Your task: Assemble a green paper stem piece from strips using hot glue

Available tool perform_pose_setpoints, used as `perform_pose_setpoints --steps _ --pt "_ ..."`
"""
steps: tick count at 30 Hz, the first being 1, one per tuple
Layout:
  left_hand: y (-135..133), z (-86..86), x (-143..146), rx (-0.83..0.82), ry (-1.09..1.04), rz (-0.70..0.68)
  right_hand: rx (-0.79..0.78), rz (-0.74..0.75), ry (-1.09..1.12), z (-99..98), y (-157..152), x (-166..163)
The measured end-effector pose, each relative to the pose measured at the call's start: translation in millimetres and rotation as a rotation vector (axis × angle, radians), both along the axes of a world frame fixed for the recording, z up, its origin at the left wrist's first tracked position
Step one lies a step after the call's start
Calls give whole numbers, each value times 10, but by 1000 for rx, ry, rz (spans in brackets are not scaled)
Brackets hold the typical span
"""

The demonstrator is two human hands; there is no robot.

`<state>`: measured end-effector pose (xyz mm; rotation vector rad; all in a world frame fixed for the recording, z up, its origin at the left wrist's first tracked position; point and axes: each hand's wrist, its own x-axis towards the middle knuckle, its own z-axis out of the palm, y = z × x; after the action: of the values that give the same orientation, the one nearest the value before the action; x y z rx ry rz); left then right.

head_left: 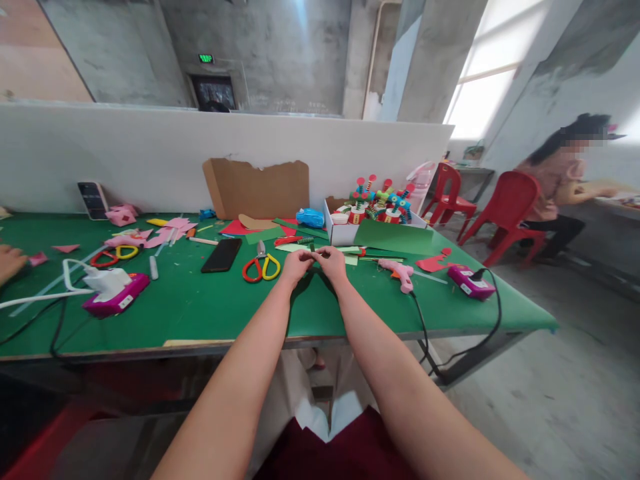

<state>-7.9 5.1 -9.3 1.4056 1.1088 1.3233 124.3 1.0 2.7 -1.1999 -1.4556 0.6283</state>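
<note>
Over the middle of the green table, my left hand [299, 265] and my right hand [330, 261] meet at the fingertips. Both are closed on a small dark green paper strip [313, 247], most of which the fingers hide. Just beyond them lies a folded green paper spring [305, 241], beside a red-handled cutter [289, 240]. Scissors with red and yellow handles [261, 263] rest left of my left hand. To the right of my right hand, a pink glue gun [399, 273] lies on the table.
Behind stands a white box [341, 232] of paper figures, with green card [395, 237] leaning before it. A black phone [221, 256] lies left. Purple power sockets [117, 293] with cables sit at both sides. Another person's hand [11, 261] is at the left edge; someone sits far right.
</note>
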Motion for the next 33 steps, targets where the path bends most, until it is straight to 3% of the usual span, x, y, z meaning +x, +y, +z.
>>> perform_pose_setpoints --steps 12,16,20,24,28,33 --pt "-16 12 -11 58 191 -10 77 -69 119 32 2 14" --pt "-25 22 -1 40 140 -16 100 -108 224 36 23 34" --pt "-15 52 -13 3 -68 37 52 -149 388 16 64 34" --pt "-5 75 -22 -22 -284 110 -85 -6 484 5 52 -24" --pt "-19 76 2 -41 -341 75 -144 174 428 -5 -16 -90" --pt "-38 75 18 -34 -308 61 -170 188 357 -30 -45 -90"
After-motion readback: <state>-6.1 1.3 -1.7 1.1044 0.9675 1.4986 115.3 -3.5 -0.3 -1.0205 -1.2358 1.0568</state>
